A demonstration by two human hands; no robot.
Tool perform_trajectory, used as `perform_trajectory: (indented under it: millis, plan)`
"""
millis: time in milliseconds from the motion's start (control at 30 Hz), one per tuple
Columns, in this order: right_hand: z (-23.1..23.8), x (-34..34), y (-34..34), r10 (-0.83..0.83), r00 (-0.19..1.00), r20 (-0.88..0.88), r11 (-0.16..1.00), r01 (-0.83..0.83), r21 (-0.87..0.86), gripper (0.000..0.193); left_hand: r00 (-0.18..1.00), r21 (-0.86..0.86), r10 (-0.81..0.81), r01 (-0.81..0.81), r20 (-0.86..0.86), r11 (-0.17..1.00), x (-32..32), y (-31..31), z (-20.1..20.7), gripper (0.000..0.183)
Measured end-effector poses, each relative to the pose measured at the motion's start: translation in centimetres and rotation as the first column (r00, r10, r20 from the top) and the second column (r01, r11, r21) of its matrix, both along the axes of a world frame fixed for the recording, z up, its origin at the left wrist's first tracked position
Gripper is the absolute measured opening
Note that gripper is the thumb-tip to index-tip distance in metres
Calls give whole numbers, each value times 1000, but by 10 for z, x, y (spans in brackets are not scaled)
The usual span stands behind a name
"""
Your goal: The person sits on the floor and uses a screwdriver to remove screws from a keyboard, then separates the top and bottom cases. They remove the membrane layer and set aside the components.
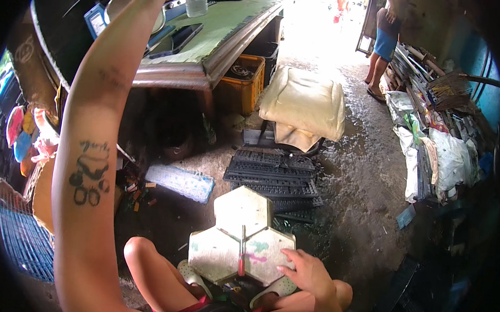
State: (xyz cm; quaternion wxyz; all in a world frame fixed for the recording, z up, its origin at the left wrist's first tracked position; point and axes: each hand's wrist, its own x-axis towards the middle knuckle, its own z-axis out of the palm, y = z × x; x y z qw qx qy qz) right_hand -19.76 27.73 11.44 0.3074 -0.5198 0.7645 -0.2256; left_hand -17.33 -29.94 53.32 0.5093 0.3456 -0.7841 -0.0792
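Note:
My left arm stretches up past the green-topped table (233, 22) on the left; its hand is beyond the upper edge of the picture. Between my knees stands a low whitish stool (242, 208) whose top is made of three joined hexagons. A screwdriver (242, 263) with a red handle lies on it, shaft pointing away from me. My right hand (307, 272) rests on the stool's right hexagon, fingers apart and holding nothing. Beyond the stool, black keyboards (271, 171) are stacked on the floor, with a pale keyboard (180, 182) to their left.
A cream padded seat (302, 102) stands behind the keyboards, near a yellow crate (253, 83) under the table. On the table are a clear bottle (196, 2) and a dark tray-like object (177, 41). Scrap and sacks (451, 156) line the right wall, where a person (385, 43) stands.

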Motion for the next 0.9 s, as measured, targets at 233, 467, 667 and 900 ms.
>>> perform_trajectory:
  millis: [233, 467, 667, 900]
  plan:
    - [-25, -67, -25, -193, 981, -8, 971, 192, 145, 51, 984, -47, 165, -169, -69, 985, -51, -188, 29, 68]
    - [-34, -110, -24, -459, 888, 32, 875, 446, 191, 53, 982, 89, 168, -176, 90, 980, -75, -332, 25, 101]
    - [-42, -106, -30, -427, 904, -2, 898, 424, 120, 52, 977, 364, -156, 95, 144, 927, -91, -308, 10, 89]
    - [-34, -95, -50, -358, 932, -55, 933, 358, -10, 49, 718, -216, -676, 643, -163, 735, -128, -48, 62, 53]
